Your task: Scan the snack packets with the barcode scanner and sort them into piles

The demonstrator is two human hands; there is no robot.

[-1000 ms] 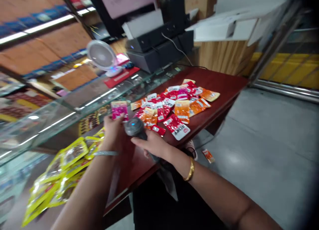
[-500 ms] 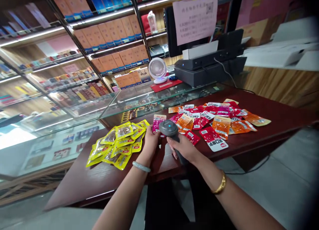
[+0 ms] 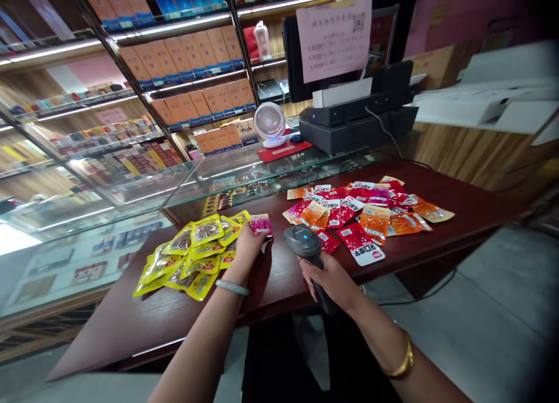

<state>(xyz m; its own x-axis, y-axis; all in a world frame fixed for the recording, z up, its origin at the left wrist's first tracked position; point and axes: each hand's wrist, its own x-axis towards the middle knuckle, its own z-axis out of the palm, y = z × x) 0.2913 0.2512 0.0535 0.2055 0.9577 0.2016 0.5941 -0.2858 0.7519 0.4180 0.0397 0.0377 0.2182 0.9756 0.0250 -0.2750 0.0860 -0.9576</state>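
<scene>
My left hand (image 3: 248,244) has its fingers closed on a small magenta snack packet (image 3: 261,225), just right of a heap of yellow snack packets (image 3: 205,248). A pale bangle circles that wrist. My right hand (image 3: 334,278) is wrapped round the handle of a dark grey barcode scanner (image 3: 303,241), whose head points away from me over the table and shows a small blue light. Beyond the scanner lies a spread of red, orange and magenta snack packets (image 3: 334,209).
The dark red table (image 3: 279,275) meets a glass display case (image 3: 244,181). On the case stand a white fan (image 3: 269,123) and a black cash register machine (image 3: 349,123) with a pink paper sign (image 3: 334,39). Shelves of boxes (image 3: 192,56) fill the back. A cable (image 3: 419,298) hangs at the right.
My left hand has moved left with the magenta packet, away from the scanner and toward the yellow heap. The scanner in my right hand now stands further from the packet.
</scene>
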